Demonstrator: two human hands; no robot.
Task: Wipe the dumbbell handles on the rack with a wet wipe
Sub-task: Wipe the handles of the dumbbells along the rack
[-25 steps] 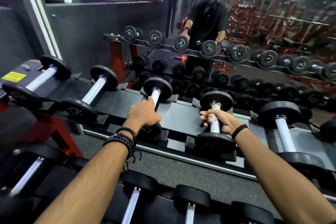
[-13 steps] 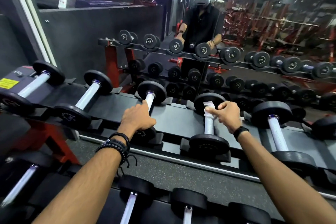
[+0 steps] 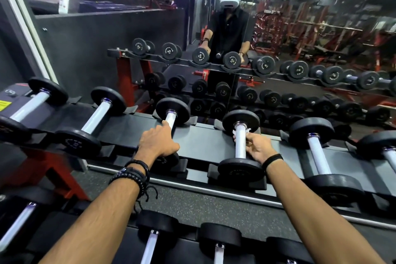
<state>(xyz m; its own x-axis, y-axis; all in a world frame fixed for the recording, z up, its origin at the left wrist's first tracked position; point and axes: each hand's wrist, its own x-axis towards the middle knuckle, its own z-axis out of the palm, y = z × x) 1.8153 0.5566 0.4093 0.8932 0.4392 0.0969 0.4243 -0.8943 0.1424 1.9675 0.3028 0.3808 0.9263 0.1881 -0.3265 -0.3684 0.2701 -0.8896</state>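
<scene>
Black dumbbells with pale metal handles lie in a row on the top shelf of the rack (image 3: 201, 141). My right hand (image 3: 257, 149) is at the right side of the fourth dumbbell's handle (image 3: 240, 150). It pinches a white wet wipe (image 3: 236, 133) that is wrapped round the far end of this handle, just below the far plate (image 3: 241, 121). My left hand (image 3: 157, 143) lies over the handle of the third dumbbell (image 3: 171, 117) with fingers curled round it and the index finger stretched along the bar.
A mirror behind the rack reflects a person in a headset and rows of dumbbells. More dumbbells lie to the left (image 3: 96, 113) and right (image 3: 317, 156). A lower tier of dumbbells (image 3: 150, 246) sits under my forearms. A red frame post (image 3: 42, 169) stands at the lower left.
My right hand slid the wipe from the middle of the handle up to its far end and now sits at the handle's right side. My left hand stayed on its dumbbell.
</scene>
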